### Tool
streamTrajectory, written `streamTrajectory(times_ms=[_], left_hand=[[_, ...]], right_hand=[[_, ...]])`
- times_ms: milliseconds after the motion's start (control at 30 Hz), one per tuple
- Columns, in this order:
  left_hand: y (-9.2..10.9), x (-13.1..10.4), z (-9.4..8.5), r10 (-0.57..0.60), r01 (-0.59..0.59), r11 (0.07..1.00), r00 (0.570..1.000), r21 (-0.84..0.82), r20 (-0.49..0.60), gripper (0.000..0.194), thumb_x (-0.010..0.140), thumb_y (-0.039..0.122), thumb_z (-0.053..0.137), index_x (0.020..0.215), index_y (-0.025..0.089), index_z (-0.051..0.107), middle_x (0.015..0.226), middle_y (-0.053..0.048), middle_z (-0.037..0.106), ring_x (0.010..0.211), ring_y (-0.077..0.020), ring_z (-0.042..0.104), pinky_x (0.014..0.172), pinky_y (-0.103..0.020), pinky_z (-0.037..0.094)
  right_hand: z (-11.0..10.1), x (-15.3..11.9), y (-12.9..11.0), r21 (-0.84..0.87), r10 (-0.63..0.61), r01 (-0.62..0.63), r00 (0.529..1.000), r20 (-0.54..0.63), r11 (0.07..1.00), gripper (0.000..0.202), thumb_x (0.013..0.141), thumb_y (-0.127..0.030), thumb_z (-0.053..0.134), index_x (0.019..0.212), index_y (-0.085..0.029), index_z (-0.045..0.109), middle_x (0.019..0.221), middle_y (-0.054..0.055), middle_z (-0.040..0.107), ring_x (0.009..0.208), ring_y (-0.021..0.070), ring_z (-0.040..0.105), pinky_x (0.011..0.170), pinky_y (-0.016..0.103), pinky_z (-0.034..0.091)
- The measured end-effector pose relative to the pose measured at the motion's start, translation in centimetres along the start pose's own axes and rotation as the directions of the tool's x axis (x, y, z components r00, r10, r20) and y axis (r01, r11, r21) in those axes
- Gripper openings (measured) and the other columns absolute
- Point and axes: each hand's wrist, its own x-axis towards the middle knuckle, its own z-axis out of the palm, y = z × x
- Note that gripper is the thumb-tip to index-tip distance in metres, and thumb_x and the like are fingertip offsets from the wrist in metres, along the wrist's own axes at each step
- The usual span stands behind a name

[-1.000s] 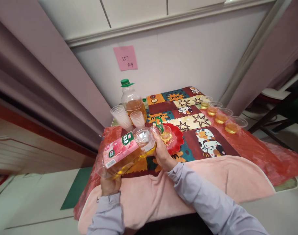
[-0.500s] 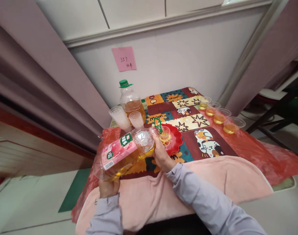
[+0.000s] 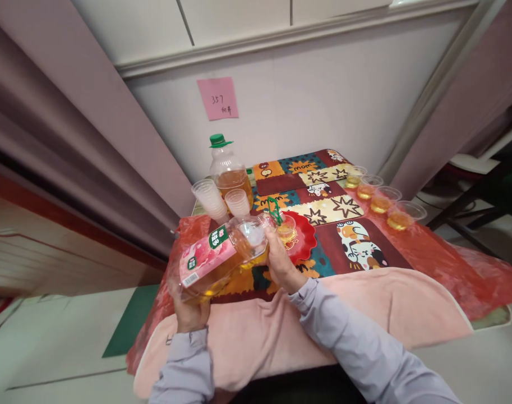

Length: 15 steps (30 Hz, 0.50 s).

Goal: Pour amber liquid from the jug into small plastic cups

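A large clear bottle (image 3: pixel 209 258) with a pink label and yellow liquid lies tilted between my hands, its neck pointing right. Around its base, at the lower left, my left hand (image 3: pixel 191 314) is closed. My right hand (image 3: pixel 281 259) grips the bottle near its neck. Just beyond the neck, a clear cup (image 3: pixel 286 229) with some yellow liquid stands on a red scalloped plate (image 3: pixel 308 238). A green looped piece (image 3: pixel 274 210) shows by the bottle's mouth. Whether liquid is flowing is too small to tell.
Behind stand a second bottle (image 3: pixel 233 178) with a green cap and two stacks of cups (image 3: pixel 209 197). Several cups of yellow liquid (image 3: pixel 379 203) line the right side. Patterned mats (image 3: pixel 335 209) and a pink cloth (image 3: pixel 256 336) cover the table; a wall rises behind.
The whole view has shifted slightly, so the table appears a little farther right. Both hands still hold the bottle, and its base sits slightly higher in the picture.
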Motion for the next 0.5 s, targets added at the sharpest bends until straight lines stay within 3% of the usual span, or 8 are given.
streamTrajectory(times_ms=[100,267,400,500], left_hand=[[-0.3,0.3,0.2,0.048,-0.049,0.998,0.999,-0.031,-0.025,0.054,0.092,0.064,0.073,0.127,0.023,0.077,0.132,-0.008,0.078,0.119,-0.0263,0.074,0.102,-0.039,0.061],[-1.0,0.3,-0.3,0.078,-0.077,0.996,0.997,-0.043,0.018,0.058,0.086,0.053,0.084,0.133,0.022,0.074,0.139,-0.01,0.075,0.121,-0.0263,0.073,0.108,-0.041,0.059],[-1.4,0.0,-1.2,0.014,-0.011,0.999,0.998,-0.047,0.062,0.056,0.086,0.051,0.085,0.133,0.022,0.075,0.143,-0.012,0.074,0.132,-0.0319,0.069,0.115,-0.044,0.056],[-1.6,-0.1,-1.8,-0.023,0.027,0.998,0.998,-0.057,0.06,0.049,0.089,0.048,0.083,0.128,0.02,0.077,0.141,-0.012,0.075,0.136,-0.0339,0.068,0.117,-0.046,0.054]], right_hand=[[0.0,0.0,-0.1,-0.019,-0.058,0.057,0.997,-0.046,0.998,0.057,0.092,-0.068,0.066,0.131,-0.027,0.07,0.131,0.005,0.078,0.129,0.0296,0.069,0.108,0.047,0.06],[0.5,-0.4,-1.1,-0.143,-0.111,0.105,0.993,-0.031,0.984,0.052,0.093,-0.071,0.065,0.115,-0.025,0.074,0.121,0.005,0.079,0.123,0.0291,0.069,0.108,0.045,0.057],[1.5,-1.2,-2.3,-0.259,-0.172,0.149,0.983,-0.067,0.954,0.055,0.092,-0.071,0.065,0.116,-0.022,0.071,0.122,0.009,0.078,0.118,0.0297,0.07,0.103,0.045,0.058],[2.0,-1.7,-2.6,-0.286,-0.118,0.09,0.99,-0.082,0.954,0.061,0.091,-0.072,0.065,0.125,-0.022,0.067,0.121,0.009,0.077,0.111,0.0301,0.073,0.097,0.046,0.06]])
